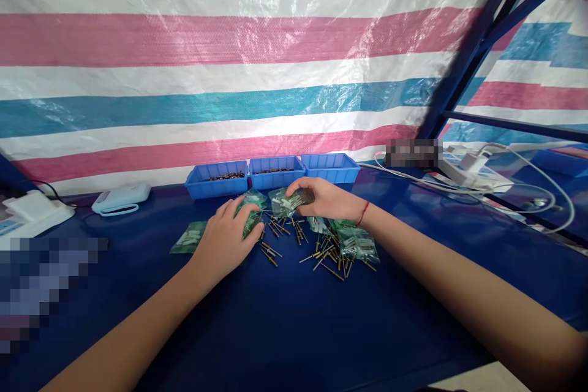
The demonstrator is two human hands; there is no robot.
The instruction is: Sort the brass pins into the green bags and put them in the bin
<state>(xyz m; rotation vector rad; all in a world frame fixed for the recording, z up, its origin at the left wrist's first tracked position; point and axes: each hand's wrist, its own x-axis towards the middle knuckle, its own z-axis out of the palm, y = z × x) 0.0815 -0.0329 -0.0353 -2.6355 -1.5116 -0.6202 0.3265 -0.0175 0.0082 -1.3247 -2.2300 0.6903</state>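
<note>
My right hand (324,199) pinches a clear green plastic bag (283,203) with small pale pieces inside, just in front of the blue bins. My left hand (226,234) curls its fingers and thumb around another green bag (250,220), partly hidden by the hand. Beside the left wrist lies a green bag with white pieces (189,237). Loose blind rivets (270,251) with brass-coloured bodies and thin pins are scattered between the hands. More rivets (328,254) form a pile below the right wrist, with green bags (358,244) lying on them.
Three blue plastic bins stand in a row at the back; the left bin (195,187) and middle bin (261,180) hold small brown parts, and the right bin (331,165) shows none. A light blue case (122,199) lies left. White cables and power strips (478,171) are at right.
</note>
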